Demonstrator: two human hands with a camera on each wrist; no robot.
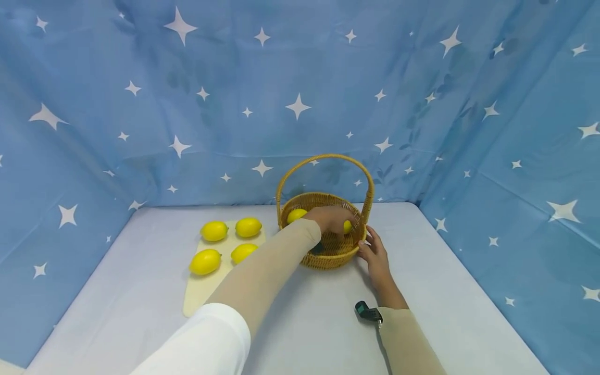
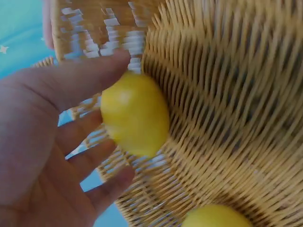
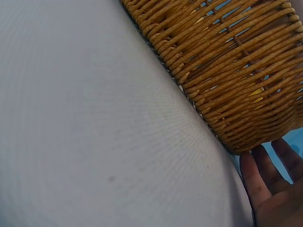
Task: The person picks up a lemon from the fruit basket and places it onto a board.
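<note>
Inside the wicker basket (image 1: 323, 263), my left hand (image 1: 330, 219) reaches down beside a lemon (image 1: 347, 227). In the left wrist view, the left hand (image 2: 52, 127) has its fingers spread, with the thumb and nearest fingertips at the edge of that lemon (image 2: 135, 113), which lies against the wicker wall; whether they still bear on it is hard to tell. Another lemon (image 1: 297, 215) lies at the basket's left. My right hand (image 1: 377, 260) touches the basket's right side from outside; in the right wrist view, extended fingertips (image 3: 251, 165) meet the wicker (image 3: 227, 71).
Left of the basket, several lemons (image 1: 205, 262) lie on a cream board (image 1: 194, 297), partly behind my left sleeve (image 1: 267, 276). The basket's tall handle (image 1: 328, 156) arches above it. A blue curtain (image 1: 300, 62) with stars stands behind the white table (image 1: 122, 291).
</note>
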